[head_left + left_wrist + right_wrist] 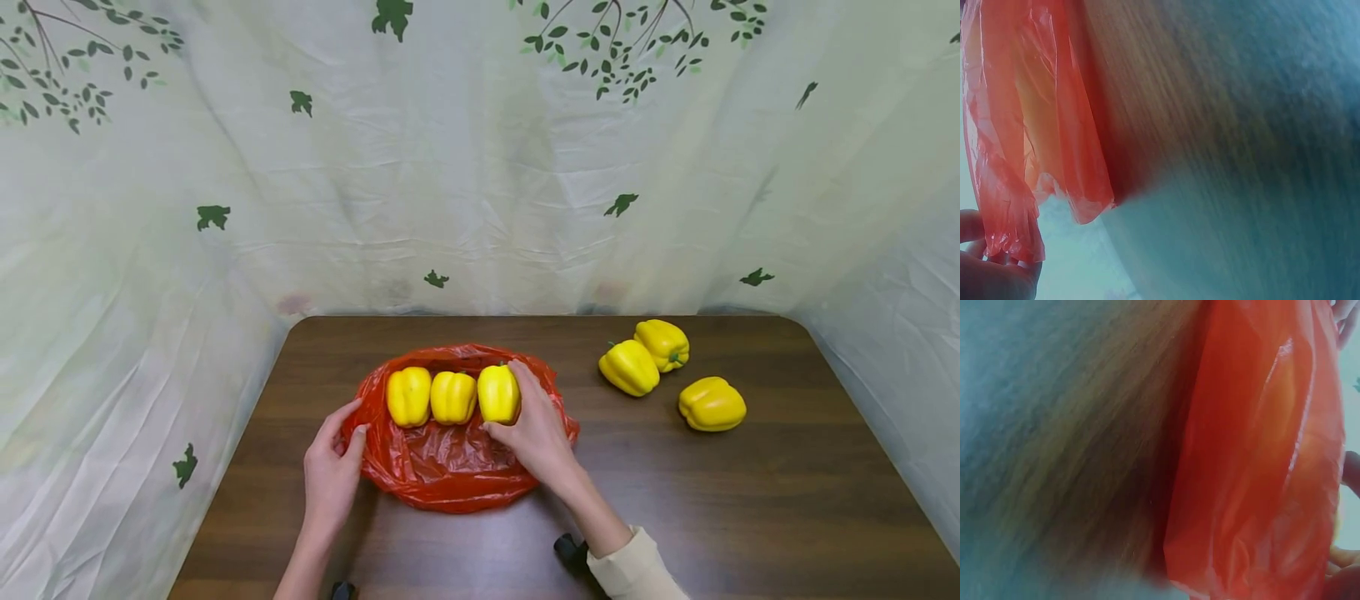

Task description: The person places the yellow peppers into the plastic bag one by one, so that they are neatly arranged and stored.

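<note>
Brown table (750, 517), red plastic bag (450, 492) lying on it with its mouth open upward. My right hand (538, 433) grips a yellow pepper (497, 396), thumb on the near side, fingers on the far right; the pepper sits within the bag's mouth, toward the right rim. Left of it, in the same row inside the bag: a middle pepper (453, 398), then a left-end pepper (408, 397). My left hand (332, 467) pinches the bag's left edge between thumb and fingers; the left wrist view shows the plastic bunched there. Off to the right, on bare wood, three loose peppers (628, 368): two touching, one apart and nearer me. Behind the table, a pale leaf-printed cloth (480, 167).
</note>
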`<state>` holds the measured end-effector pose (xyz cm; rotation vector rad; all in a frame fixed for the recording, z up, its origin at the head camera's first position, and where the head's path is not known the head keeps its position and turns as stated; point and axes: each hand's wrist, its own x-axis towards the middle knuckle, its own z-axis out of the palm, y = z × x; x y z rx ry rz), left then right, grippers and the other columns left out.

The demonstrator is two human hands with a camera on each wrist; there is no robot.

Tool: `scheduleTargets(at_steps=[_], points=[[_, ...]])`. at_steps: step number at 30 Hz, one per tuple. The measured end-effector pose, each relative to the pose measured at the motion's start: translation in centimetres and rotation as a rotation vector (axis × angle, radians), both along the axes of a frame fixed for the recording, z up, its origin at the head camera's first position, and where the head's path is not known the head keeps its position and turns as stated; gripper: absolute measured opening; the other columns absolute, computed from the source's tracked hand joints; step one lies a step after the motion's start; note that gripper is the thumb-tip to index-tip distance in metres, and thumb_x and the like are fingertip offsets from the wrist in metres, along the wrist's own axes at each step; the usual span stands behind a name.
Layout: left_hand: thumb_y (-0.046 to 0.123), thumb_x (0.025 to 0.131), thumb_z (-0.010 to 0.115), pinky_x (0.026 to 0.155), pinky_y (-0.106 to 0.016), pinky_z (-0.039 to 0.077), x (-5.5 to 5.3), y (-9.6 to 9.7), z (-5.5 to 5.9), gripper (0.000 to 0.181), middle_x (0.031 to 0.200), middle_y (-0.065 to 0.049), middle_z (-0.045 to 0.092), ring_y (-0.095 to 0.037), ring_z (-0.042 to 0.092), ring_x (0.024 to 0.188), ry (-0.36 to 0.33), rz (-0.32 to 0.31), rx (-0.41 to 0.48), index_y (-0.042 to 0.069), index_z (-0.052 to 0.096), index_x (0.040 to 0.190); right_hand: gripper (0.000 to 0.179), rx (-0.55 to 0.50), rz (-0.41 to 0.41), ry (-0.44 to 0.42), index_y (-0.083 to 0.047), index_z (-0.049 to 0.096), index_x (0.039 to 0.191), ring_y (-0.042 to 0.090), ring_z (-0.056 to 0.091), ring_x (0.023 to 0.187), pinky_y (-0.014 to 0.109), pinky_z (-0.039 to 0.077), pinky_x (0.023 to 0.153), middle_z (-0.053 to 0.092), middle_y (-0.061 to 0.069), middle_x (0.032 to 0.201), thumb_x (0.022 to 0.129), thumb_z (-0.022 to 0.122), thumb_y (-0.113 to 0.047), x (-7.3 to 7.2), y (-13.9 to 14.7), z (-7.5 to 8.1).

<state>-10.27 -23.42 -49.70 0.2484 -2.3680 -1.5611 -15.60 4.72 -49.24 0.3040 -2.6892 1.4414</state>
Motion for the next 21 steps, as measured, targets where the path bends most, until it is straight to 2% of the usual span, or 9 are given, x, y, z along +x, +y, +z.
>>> scheduleTargets(at_steps=[9,21], points=[[0.010,0.099,0.059,0.081,-0.016,0.052,0.0,0.0,-0.1,0.038,0.134,0.001,0.057,-0.018,0.059,0.110,-0.023,0.006,-0.010,0.021,0.059,0.135,0.095,-0.017,-0.004,-0.092,-0.013,0.032,0.152,0.022,0.051,0.118,0.047,0.043,0.104,0.042,0.006,0.149,0.075,0.087,-0.017,-0.7,-0.4,-0.8],[0.010,0.099,0.059,0.082,-0.017,0.052,0.0,0.0,-0.1,0.039,0.135,0.001,0.056,-0.018,0.058,0.112,-0.028,0.005,-0.013,0.021,0.058,0.136,0.086,-0.012,-0.004,-0.078,-0.011,0.040,0.149,0.025,0.043,0.129,0.048,0.039,0.107,0.037,0.008,0.151,0.077,0.085,-0.023,-0.9,-0.4,-1.7]])
